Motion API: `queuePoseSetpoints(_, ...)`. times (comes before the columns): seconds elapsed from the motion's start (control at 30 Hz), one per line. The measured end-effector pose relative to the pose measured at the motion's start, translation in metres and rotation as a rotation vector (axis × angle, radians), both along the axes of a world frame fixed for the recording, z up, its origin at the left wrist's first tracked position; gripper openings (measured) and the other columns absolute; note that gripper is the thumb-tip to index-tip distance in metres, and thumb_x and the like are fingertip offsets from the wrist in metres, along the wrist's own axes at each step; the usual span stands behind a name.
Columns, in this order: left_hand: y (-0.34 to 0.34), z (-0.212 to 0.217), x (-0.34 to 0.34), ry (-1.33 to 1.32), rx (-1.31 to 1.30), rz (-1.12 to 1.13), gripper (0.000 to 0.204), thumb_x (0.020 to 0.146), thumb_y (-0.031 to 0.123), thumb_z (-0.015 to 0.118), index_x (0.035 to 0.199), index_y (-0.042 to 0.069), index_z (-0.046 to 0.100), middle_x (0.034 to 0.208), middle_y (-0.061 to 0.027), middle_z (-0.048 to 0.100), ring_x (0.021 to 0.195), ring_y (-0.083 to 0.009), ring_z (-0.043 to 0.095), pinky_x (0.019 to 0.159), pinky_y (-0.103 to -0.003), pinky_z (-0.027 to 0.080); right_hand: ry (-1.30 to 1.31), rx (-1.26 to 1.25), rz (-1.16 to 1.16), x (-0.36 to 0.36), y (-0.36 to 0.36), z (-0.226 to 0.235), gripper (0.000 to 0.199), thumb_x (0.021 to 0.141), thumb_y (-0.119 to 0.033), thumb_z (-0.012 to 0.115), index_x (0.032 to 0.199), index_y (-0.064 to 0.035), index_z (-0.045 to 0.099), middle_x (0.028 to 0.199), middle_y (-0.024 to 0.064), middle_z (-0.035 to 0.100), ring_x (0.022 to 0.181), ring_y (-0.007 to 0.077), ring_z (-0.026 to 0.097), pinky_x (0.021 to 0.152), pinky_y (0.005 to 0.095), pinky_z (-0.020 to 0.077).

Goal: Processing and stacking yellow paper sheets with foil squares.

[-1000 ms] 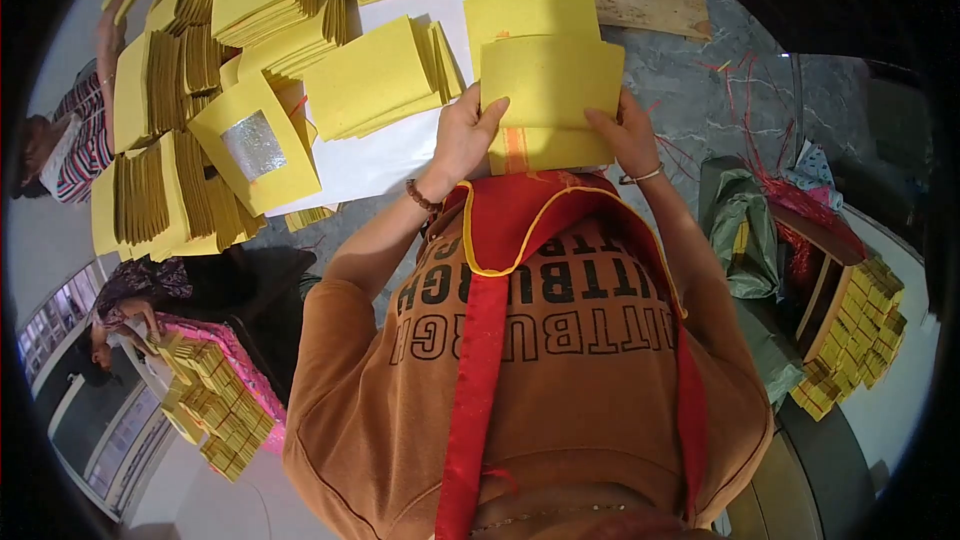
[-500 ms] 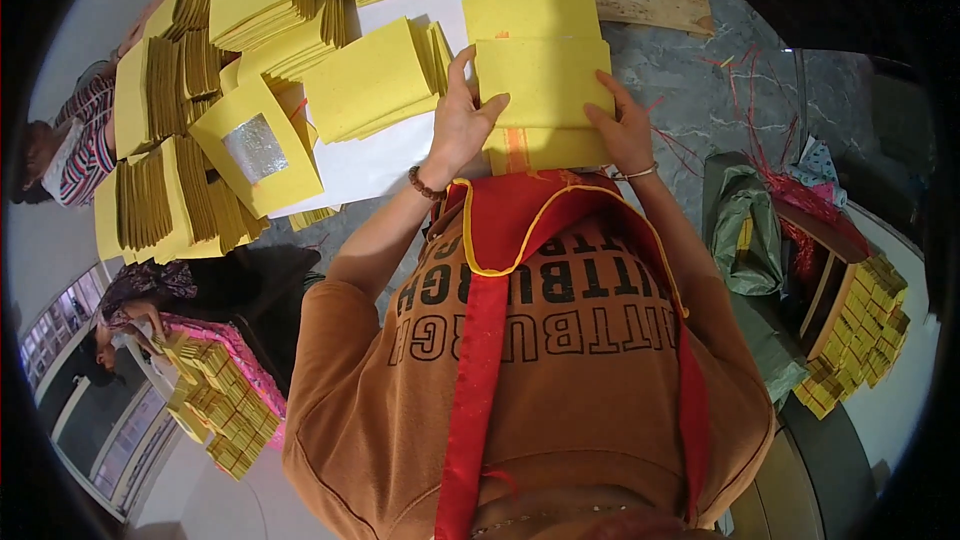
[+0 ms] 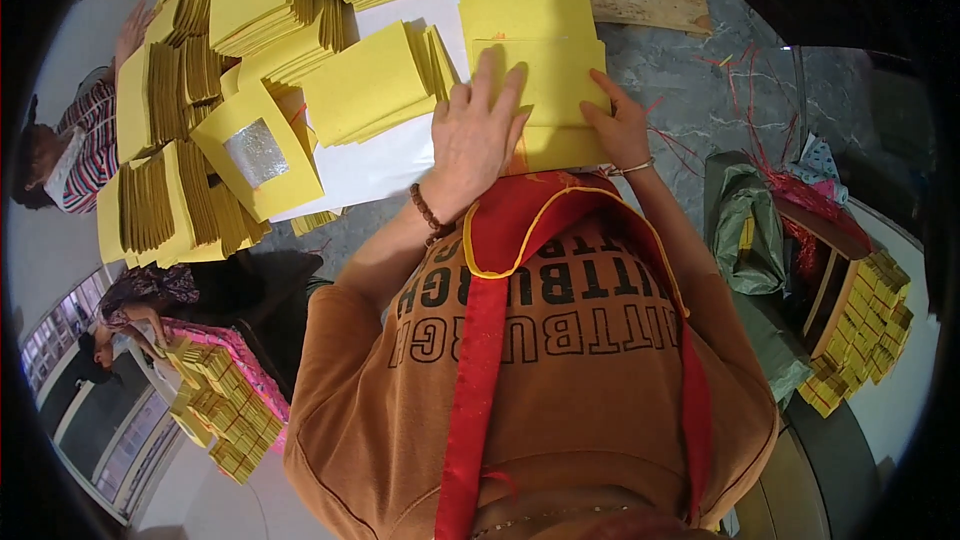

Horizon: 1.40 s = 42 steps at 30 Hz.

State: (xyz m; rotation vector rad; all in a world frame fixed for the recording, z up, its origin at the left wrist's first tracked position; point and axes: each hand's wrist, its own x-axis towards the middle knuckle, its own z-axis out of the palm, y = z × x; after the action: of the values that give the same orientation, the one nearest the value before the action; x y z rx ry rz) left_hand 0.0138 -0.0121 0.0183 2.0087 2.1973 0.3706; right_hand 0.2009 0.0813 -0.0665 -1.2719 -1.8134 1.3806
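Observation:
A small stack of yellow paper sheets [image 3: 545, 65] lies on the table just in front of me. My left hand [image 3: 478, 135] rests flat on the near left part of the stack, fingers spread, a bead bracelet on the wrist. My right hand [image 3: 618, 125] presses the stack's right edge with bent fingers, a thin bangle on the wrist. A second fanned pile of yellow sheets [image 3: 375, 80] sits just left of my left hand.
Many stacks of yellow sheets [image 3: 250, 0] cover the white table [image 3: 400, 155] to the left and far side; one sheet bears a silver foil square [image 3: 256, 152]. A seated person [image 3: 75, 155] works at far left. Bundled yellow packs [image 3: 855, 335] lie at right, more packs [image 3: 225, 400] at lower left.
The yellow stack has been lowered and squared under my hands. My left hand moved from its left edge to lie flat on top; my right hand stays at the right edge.

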Motion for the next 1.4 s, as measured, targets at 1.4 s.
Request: queuePoseSetpoints(1.4, 0.002, 0.025, -0.059, -0.086, 0.715, -0.218, 0.047, 0.065, 0.006, 0.059, 0.111, 0.002, 0.055, 0.109, -0.0099, 0.058, 0.089, -0.0225, 0.055, 0.076, -0.033, 0.045, 0.198, -0.176, -0.355, 0.006, -0.005, 0.015, 0.046, 0.091, -0.034, 0.046, 0.127, -0.0059, 0.042, 0.123, 0.0085, 0.050, 0.116, 0.0196, 0.044, 0.095, 0.0347, 0.0332)
